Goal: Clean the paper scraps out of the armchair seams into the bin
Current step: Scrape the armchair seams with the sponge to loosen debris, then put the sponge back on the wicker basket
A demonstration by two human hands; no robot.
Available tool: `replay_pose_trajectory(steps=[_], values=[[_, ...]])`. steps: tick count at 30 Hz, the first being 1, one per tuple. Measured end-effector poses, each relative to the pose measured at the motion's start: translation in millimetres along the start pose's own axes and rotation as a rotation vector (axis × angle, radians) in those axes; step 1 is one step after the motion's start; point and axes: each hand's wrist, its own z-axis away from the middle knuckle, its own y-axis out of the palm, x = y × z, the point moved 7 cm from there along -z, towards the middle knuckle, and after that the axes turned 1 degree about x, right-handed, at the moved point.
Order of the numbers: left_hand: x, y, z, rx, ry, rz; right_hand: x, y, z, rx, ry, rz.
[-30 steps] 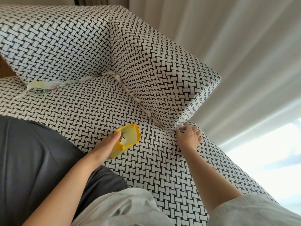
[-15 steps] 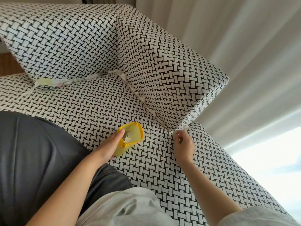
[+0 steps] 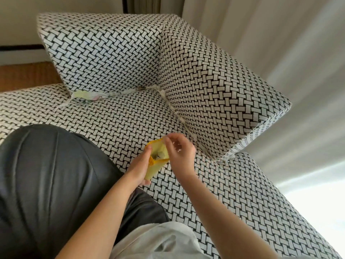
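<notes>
— Since the earlier frame the right hand (image 3: 180, 153) has left the front corner of the armrest (image 3: 214, 86) and has come over the mouth of the yellow bin (image 3: 155, 168), at the centre of the frame. Why there?

— I think it brings a scrap to drop it in. Its fingers are curled, with the tips (image 3: 168, 140) drawn close together just above the rim. They are blurred, so I cannot tell if paper is between them.

— And the left hand (image 3: 139, 165)?

— It grips the bin from the side, thumb at the rim, and holds it tilted with the opening toward the right hand, so the drop is short. Some pale scraps (image 3: 161, 155) lie already inside.

— Where is the rest of the paper?

— White bits sit along the side seam (image 3: 181, 118) between seat (image 3: 121, 118) and armrest. A bigger crumpled piece (image 3: 87, 95) is stuck in the back seam, at the upper left. So, in my judgement, much work remains on the armchair.
</notes>
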Motion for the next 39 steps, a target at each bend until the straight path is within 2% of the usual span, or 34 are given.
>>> replay_pose_trajectory(steps=[4,10,13,17,24,29,34,39], values=[[-2.1,1.9,2.2,-0.003,0.008,-0.018,-4.6,14.2,2.5,0.112,-0.111,0.254],[-1.6,1.4,1.2,0.023,0.032,-0.008,-4.7,2.8,14.2,0.079,-0.175,0.231],[-0.7,-1.7,0.9,-0.008,-0.011,0.096,-1.6,-4.5,20.5,0.031,-0.272,0.29],[-5.5,-4.1,4.4,-0.027,-0.029,0.243,-0.4,11.6,21.5,0.224,-0.302,0.273],[-7.5,-6.3,4.9,0.036,-0.011,0.432,21.8,41.7,13.4,0.38,-0.399,0.329],[-9.5,-7.5,4.8,0.082,0.049,0.454,29.0,47.9,1.4,0.334,-0.314,0.243],[-16.0,-9.2,5.6,0.083,0.113,0.494,23.2,42.7,-9.6,0.262,-0.075,0.001],[-20.8,-9.4,6.0,0.064,0.214,0.393,14.0,35.9,-14.4,0.135,0.083,-0.119]])
